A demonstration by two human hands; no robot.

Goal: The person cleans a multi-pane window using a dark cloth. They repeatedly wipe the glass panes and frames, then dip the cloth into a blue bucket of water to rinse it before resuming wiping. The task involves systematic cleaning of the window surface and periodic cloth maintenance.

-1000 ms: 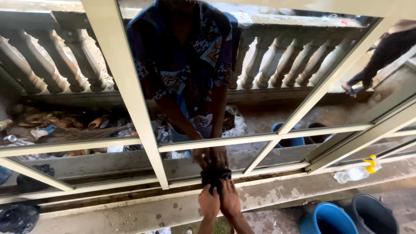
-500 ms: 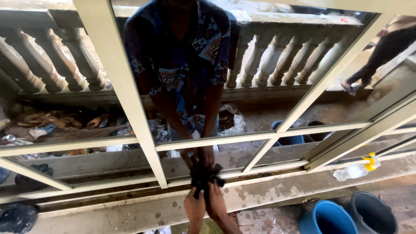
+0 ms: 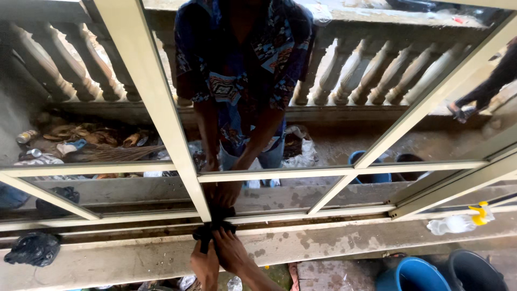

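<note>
My left hand (image 3: pixel 204 266) and my right hand (image 3: pixel 232 252) are pressed together at the bottom of the view. Both grip a dark cloth (image 3: pixel 211 233). The cloth sits on the lower rail of a cream-coloured window frame (image 3: pixel 301 214), right at the foot of an upright bar (image 3: pixel 156 108). In the glass (image 3: pixel 247 91) I see my own reflection: a blue patterned shirt and two arms reaching down to the same spot.
A stained concrete sill (image 3: pixel 334 242) runs below the frame. A black plastic bag (image 3: pixel 33 248) lies at its left and a clear bottle with a yellow cap (image 3: pixel 458 222) at its right. A blue bucket (image 3: pixel 412 275) and a dark bucket (image 3: pixel 476 272) stand lower right. The glass reflects balusters and another person's legs (image 3: pixel 484 91).
My hands and the cloth have slid left along the lower rail, from the middle of the pane to the foot of the upright bar.
</note>
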